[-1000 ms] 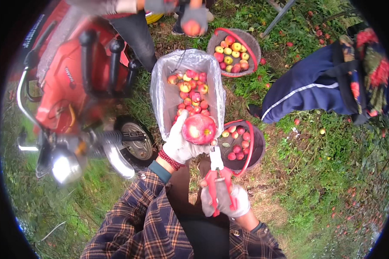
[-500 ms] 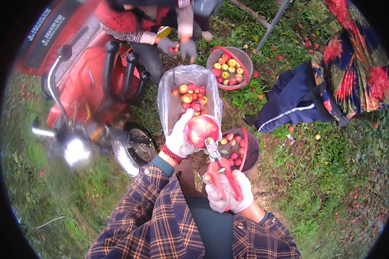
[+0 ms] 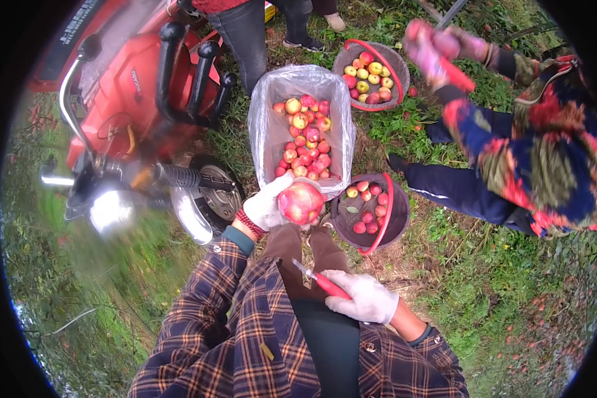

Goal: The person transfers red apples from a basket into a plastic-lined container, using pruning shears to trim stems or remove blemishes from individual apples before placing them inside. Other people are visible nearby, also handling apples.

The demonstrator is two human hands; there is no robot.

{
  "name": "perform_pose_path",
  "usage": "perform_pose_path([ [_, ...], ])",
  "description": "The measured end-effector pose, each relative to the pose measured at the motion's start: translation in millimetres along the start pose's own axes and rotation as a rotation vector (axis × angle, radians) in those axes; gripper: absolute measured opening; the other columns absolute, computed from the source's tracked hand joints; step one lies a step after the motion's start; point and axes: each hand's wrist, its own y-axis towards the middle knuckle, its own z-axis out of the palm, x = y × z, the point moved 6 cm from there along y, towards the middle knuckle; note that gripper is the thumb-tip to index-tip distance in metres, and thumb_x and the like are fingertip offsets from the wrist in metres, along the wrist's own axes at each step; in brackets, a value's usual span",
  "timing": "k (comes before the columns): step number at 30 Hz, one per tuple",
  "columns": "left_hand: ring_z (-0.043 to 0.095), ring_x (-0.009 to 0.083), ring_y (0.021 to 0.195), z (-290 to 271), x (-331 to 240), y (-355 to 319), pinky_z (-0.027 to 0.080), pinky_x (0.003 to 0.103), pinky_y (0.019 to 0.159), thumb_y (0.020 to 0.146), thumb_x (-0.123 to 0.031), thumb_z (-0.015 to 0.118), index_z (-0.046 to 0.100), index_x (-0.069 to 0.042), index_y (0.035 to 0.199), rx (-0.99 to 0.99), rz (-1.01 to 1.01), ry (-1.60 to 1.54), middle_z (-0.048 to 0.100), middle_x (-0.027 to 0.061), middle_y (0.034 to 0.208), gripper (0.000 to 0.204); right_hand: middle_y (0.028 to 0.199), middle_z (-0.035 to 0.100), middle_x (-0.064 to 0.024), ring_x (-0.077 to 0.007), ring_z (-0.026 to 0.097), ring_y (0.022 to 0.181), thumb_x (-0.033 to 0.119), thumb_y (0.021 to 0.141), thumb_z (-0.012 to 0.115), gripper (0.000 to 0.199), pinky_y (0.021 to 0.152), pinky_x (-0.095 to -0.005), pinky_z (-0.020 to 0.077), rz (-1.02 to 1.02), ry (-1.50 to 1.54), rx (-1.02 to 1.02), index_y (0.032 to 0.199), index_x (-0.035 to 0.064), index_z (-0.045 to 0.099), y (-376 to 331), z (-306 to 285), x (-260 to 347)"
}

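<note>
In my left hand [image 3: 264,207], gloved in white, sits a large red apple [image 3: 301,203], above the near edge of a plastic-lined crate [image 3: 262,132]. Many red and yellow apples [image 3: 308,142] lie inside that crate. My right hand [image 3: 366,298], also gloved, is closed around red-handled pruning shears [image 3: 330,284]. It is lower and to the right, apart from the apple, and the shears' tip points up and left. Just right of the crate's near end stands a dark bucket [image 3: 399,229] with a red handle and several apples in it.
A second bucket [image 3: 341,63] of apples stands at the far right of the crate. A red motor vehicle [image 3: 129,99] fills the left side. One person [image 3: 245,40] stands beyond the crate; another, in a flowered top [image 3: 544,152], bends at the right. Grass surrounds everything.
The shears have left the apple, moving down and left with my right hand. My left hand still holds the apple. The person at right has brought blurred hands into view, with something red.
</note>
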Motion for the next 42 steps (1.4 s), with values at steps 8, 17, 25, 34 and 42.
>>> perform_pose_path([
  [8, 0.058, 0.0279, 0.105, -230, -2, 112, 0.045, 0.033, 0.091, 0.074, -0.043, 0.068, 0.053, -0.004, 0.120, -0.956, 0.025, 1.031, 0.061, 0.0173, 0.111, 0.062, 0.090, 0.059, -0.0036, -0.0117, 0.054, 0.080, 0.034, 0.087, 0.056, 0.055, 0.074, -0.0252, 0.0459, 0.617, 1.300, 0.070, 0.128, -0.0003, 0.044, 5, 113, -156],
  [17, 0.055, 0.0376, 0.104, -360, 44, 317, 0.046, 0.045, 0.086, 0.080, -0.051, 0.051, 0.055, -0.005, 0.110, -0.745, -0.037, 1.570, 0.058, 0.0246, 0.107, 0.055, 0.108, 0.056, -0.0028, -0.0109, 0.049, 0.094, 0.035, 0.091, 0.051, 0.058, 0.087, -0.0243, 0.0390, 0.627, 1.680, 0.085, 0.135, -0.0007, 0.037, 67, 215, -227],
  [25, 0.057, 0.0380, 0.100, -434, -25, 346, 0.045, 0.043, 0.088, 0.080, -0.030, 0.053, 0.058, -0.005, 0.111, -1.032, 0.498, 1.554, 0.060, 0.0208, 0.106, 0.040, 0.106, 0.057, -0.0043, -0.0123, 0.051, 0.092, 0.037, 0.089, 0.054, 0.059, 0.085, -0.0251, 0.0405, 0.727, 1.973, 0.053, 0.132, -0.0011, 0.040, 87, 213, -245],
  [34, 0.055, 0.0366, 0.106, -454, -65, 363, 0.045, 0.040, 0.092, 0.075, -0.038, 0.060, 0.052, -0.011, 0.121, -0.853, -0.047, 1.813, 0.056, 0.0204, 0.114, 0.054, 0.105, 0.057, -0.0061, -0.0139, 0.054, 0.090, 0.039, 0.087, 0.058, 0.060, 0.083, -0.0259, 0.0422, 0.705, 2.084, -0.013, 0.129, -0.0016, 0.043, 100, 226, -246],
  [42, 0.061, 0.0313, 0.087, -281, 4, 175, 0.054, 0.045, 0.071, 0.087, -0.046, 0.053, 0.052, -0.007, 0.111, -0.483, 0.040, -0.542, 0.060, 0.0147, 0.102, 0.046, 0.098, 0.059, -0.0107, -0.0177, 0.057, 0.086, 0.047, 0.080, 0.062, 0.069, 0.077, -0.0293, 0.0452, 0.493, 1.862, -0.155, 0.123, -0.0044, 0.045, 105, 158, -191],
])
